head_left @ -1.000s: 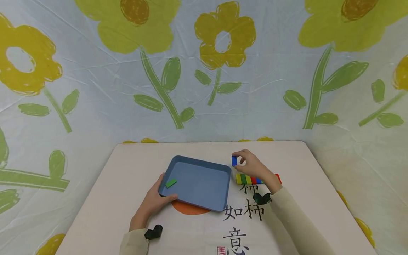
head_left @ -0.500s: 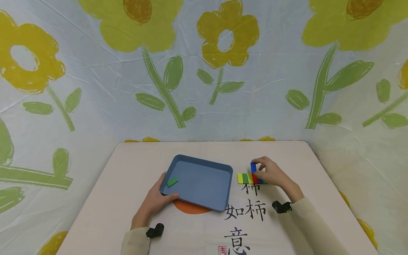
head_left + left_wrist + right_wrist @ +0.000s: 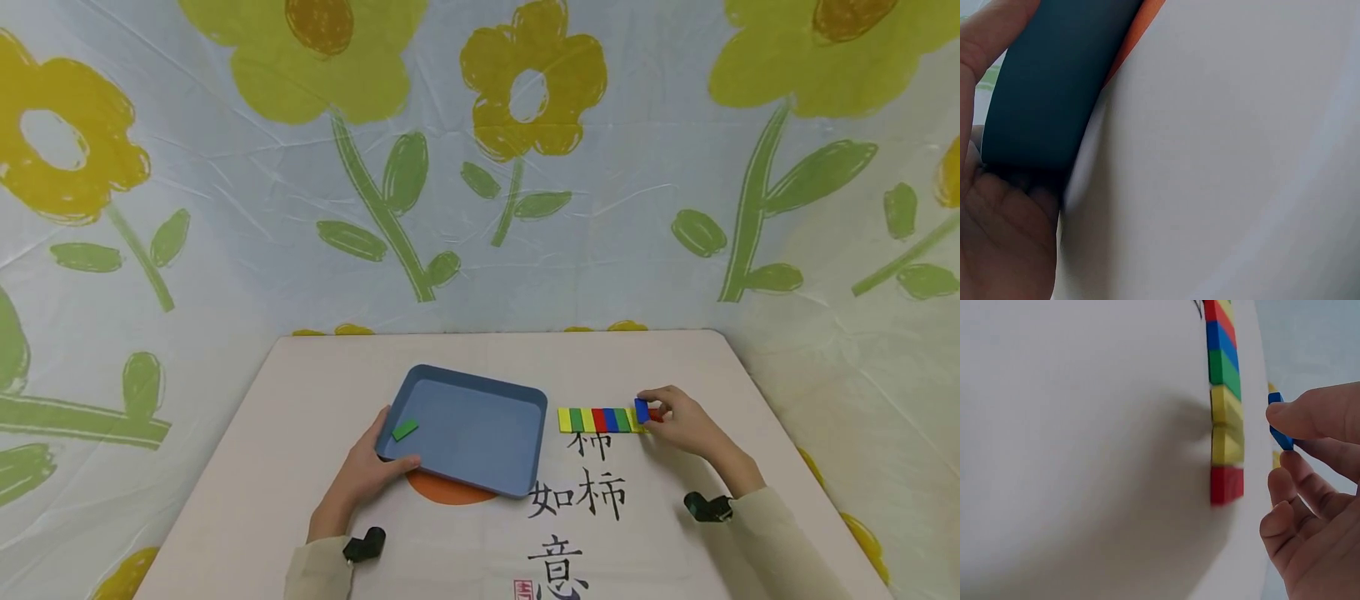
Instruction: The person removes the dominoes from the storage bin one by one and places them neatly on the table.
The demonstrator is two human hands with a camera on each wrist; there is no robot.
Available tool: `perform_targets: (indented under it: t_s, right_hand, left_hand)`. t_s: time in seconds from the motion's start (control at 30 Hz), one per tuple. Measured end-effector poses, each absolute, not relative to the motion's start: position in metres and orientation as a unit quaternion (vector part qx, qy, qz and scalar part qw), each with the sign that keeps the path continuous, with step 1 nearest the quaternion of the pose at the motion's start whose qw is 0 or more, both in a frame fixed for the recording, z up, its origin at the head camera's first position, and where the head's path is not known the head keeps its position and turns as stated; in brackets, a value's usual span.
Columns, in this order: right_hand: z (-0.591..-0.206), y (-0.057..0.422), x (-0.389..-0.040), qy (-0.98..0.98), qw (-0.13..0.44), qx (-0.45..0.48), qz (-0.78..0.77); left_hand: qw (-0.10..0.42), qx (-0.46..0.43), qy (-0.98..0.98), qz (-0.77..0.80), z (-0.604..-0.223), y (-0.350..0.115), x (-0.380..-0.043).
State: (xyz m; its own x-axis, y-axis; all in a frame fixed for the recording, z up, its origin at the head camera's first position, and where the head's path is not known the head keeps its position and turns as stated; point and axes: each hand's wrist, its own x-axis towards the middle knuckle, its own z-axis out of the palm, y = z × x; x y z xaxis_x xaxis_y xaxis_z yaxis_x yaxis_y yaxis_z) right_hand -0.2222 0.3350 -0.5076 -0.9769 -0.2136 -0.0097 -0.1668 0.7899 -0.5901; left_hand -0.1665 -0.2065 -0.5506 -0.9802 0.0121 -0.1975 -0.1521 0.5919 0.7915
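Observation:
My right hand (image 3: pixel 684 422) pinches a small blue block (image 3: pixel 642 411) between thumb and fingers. In the head view the block overlaps the right end of a row of coloured blocks (image 3: pixel 598 420); the right wrist view shows it held above them. That end of the row has two yellow blocks (image 3: pixel 1227 447) side by side, then a red block (image 3: pixel 1227 485) last. My left hand (image 3: pixel 362 475) grips the near left corner of a blue-grey tray (image 3: pixel 480 433), thumb at the rim. In the left wrist view its fingers curl beneath the tray's wall (image 3: pixel 1054 94). One green block (image 3: pixel 405 430) lies inside the tray.
The pale table (image 3: pixel 315 375) carries a printed cloth with black characters (image 3: pixel 558 500) and an orange patch (image 3: pixel 446 492) partly under the tray. Behind the table hangs a flower-patterned curtain (image 3: pixel 600 275).
My right hand has carried the blue block rightward, from beside the tray along the row to its right end. The left hand and the tray have stayed in place.

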Motion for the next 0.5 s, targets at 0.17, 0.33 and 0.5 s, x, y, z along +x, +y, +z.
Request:
perform_targets:
  t_s: [0.17,0.33,0.5]
  right_hand:
    - [-0.511,0.353,-0.218,0.946,0.043,-0.082,-0.311]
    - [-0.515,0.371,-0.218,0.947,0.049,-0.074,-0.308]
    - [-0.521,0.384,-0.222,0.947,0.056,-0.082,-0.304]
  left_hand:
    - [0.090,-0.038,0.889,0.448,-0.550,-0.206,-0.166]
    - [0.090,-0.038,0.888,0.450,-0.549,-0.206,-0.166]
    - [0.088,-0.035,0.888,0.449,-0.550,-0.206,-0.166]
